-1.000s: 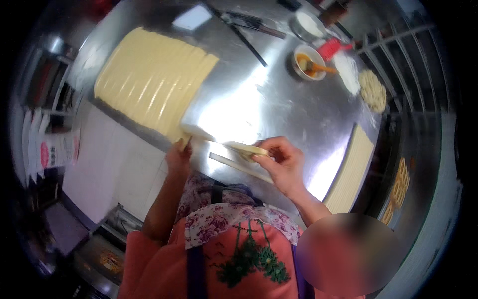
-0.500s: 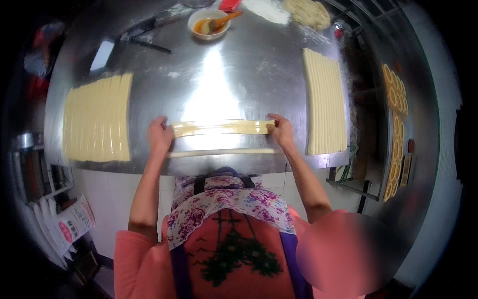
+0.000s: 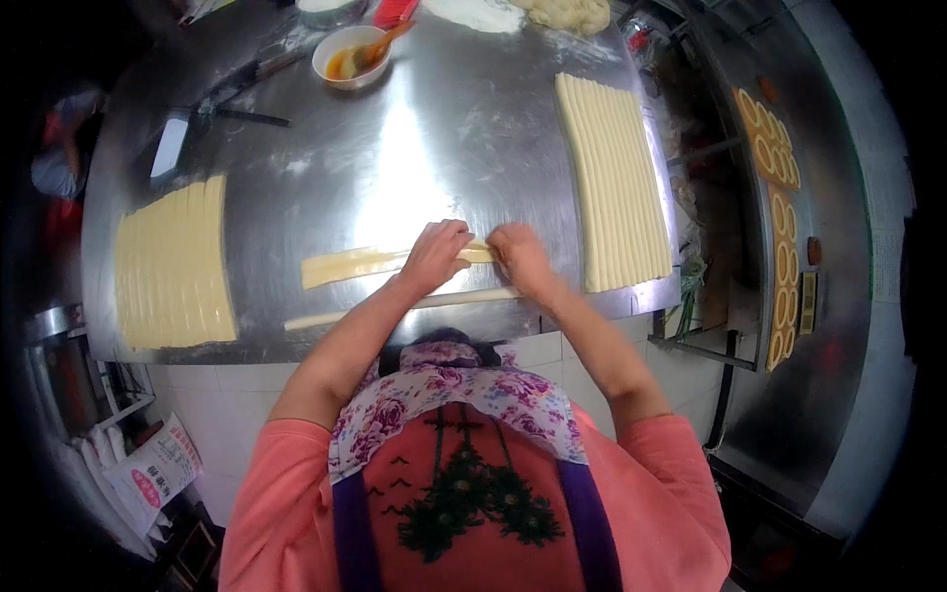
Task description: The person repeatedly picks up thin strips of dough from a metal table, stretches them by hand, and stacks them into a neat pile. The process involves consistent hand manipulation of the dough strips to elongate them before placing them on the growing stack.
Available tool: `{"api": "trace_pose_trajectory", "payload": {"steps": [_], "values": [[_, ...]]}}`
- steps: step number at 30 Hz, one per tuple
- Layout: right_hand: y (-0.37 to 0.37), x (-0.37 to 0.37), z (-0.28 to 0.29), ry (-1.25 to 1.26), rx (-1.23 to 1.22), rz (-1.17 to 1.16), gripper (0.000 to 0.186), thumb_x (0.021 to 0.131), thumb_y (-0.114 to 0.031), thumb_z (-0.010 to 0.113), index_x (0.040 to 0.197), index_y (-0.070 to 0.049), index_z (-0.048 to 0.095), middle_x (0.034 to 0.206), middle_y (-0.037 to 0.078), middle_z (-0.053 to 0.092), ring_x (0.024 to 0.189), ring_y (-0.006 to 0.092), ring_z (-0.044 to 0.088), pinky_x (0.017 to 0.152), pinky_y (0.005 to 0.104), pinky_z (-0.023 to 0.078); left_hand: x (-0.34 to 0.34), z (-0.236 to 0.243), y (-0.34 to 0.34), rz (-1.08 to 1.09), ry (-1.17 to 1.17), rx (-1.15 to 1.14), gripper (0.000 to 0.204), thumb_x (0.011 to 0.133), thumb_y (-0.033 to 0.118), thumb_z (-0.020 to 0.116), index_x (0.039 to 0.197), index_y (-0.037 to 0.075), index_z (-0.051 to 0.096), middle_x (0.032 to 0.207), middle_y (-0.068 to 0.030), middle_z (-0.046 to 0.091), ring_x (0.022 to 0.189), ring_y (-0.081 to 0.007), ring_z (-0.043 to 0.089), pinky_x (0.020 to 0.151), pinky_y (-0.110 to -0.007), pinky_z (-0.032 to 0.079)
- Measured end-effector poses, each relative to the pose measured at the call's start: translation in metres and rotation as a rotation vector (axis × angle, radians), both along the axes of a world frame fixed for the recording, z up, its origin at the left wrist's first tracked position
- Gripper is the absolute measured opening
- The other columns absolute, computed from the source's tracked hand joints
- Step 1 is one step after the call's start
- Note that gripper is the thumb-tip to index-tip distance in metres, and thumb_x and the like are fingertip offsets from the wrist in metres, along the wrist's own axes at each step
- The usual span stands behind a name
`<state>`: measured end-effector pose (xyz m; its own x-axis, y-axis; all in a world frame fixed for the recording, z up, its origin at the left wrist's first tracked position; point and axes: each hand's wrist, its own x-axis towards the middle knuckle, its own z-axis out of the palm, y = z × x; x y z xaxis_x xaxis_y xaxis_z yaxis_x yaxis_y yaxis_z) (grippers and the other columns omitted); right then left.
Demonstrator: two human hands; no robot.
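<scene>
A flat, glossy strip of yellow dough (image 3: 345, 264) lies crosswise near the front of the steel table, with my left hand (image 3: 442, 252) and my right hand (image 3: 515, 252) close together at its right part. The fingers of both hands are closed on the strip, my right hand at its end. A thin pale dough rope (image 3: 326, 319) lies in front of it, partly hidden by my left arm. On the left is a sheet of yellow dough cut into strips (image 3: 173, 266); on the right, a long block of ridged pale dough (image 3: 612, 183).
On the steel table (image 3: 286, 197) are a bowl of yellow liquid with a brush (image 3: 340, 64), a white flat scraper (image 3: 170, 143), dark long tools (image 3: 242, 104), flour (image 3: 473, 12) and a dough lump (image 3: 567, 15). A rack with oval pieces (image 3: 784, 247) stands at the right.
Half a second ago my hands held the strip at opposite ends; now my left hand has moved right, beside my right hand, which has shifted slightly left. The view has shifted too.
</scene>
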<state>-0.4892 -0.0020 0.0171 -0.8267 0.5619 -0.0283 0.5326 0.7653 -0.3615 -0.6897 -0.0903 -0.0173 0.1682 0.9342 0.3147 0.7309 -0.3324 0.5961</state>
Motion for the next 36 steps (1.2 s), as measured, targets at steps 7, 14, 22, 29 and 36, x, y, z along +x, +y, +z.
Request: {"api": "trace_pose_trajectory", "payload": {"steps": [7,14,22,29,36], "values": [[-0.035,0.039,-0.018,0.138,0.061,0.113,0.036,0.081,-0.005,0.061,0.116,0.001,0.062,0.108,0.016,0.062,0.098,0.0342,0.060,0.089,0.0443,0.048,0.009,-0.021,-0.008,-0.086,0.080,0.099,0.014,0.079,0.007,0.064,0.091,0.002,0.060,0.096,-0.0109,0.059,0.095,-0.0317,0.057,0.084,-0.043,0.045],[-0.037,0.021,0.003,0.143,-0.020,0.054,0.040,0.090,-0.009,0.059,0.127,0.006,0.056,0.128,0.020,0.057,0.120,0.0394,0.052,0.103,0.0454,0.042,-0.018,-0.002,-0.021,-0.001,0.005,0.025,0.033,0.082,0.012,0.066,0.112,0.002,0.058,0.110,-0.0147,0.057,0.106,-0.0373,0.054,0.090,-0.048,0.046],[-0.081,-0.020,-0.004,-0.036,-0.042,-0.064,0.072,0.096,-0.029,0.056,0.148,0.010,0.027,0.156,0.028,0.027,0.147,0.0408,0.024,0.121,0.0506,0.019,-0.017,-0.020,-0.026,0.006,0.079,0.085,0.017,0.078,0.008,0.063,0.094,0.004,0.062,0.091,-0.0109,0.058,0.096,-0.0309,0.056,0.084,-0.043,0.047],[-0.092,-0.052,-0.004,-0.106,-0.083,-0.117,0.073,0.097,-0.035,0.051,0.151,0.005,0.025,0.160,0.023,0.022,0.150,0.0355,0.019,0.122,0.0520,0.012,-0.043,0.001,-0.041,-0.021,0.056,0.045,0.009,0.076,0.004,0.062,0.078,0.003,0.054,0.085,-0.0113,0.053,0.090,-0.0326,0.054,0.077,-0.045,0.046],[-0.099,-0.058,-0.014,-0.122,-0.032,-0.125,0.073,0.098,-0.037,0.051,0.153,0.003,0.025,0.161,0.021,0.023,0.150,0.0354,0.021,0.121,0.0546,0.013,-0.062,-0.016,-0.053,0.062,0.028,0.086,0.040,0.072,0.009,0.071,0.110,0.003,0.062,0.100,-0.0117,0.059,0.101,-0.0331,0.055,0.089,-0.042,0.046]]}}
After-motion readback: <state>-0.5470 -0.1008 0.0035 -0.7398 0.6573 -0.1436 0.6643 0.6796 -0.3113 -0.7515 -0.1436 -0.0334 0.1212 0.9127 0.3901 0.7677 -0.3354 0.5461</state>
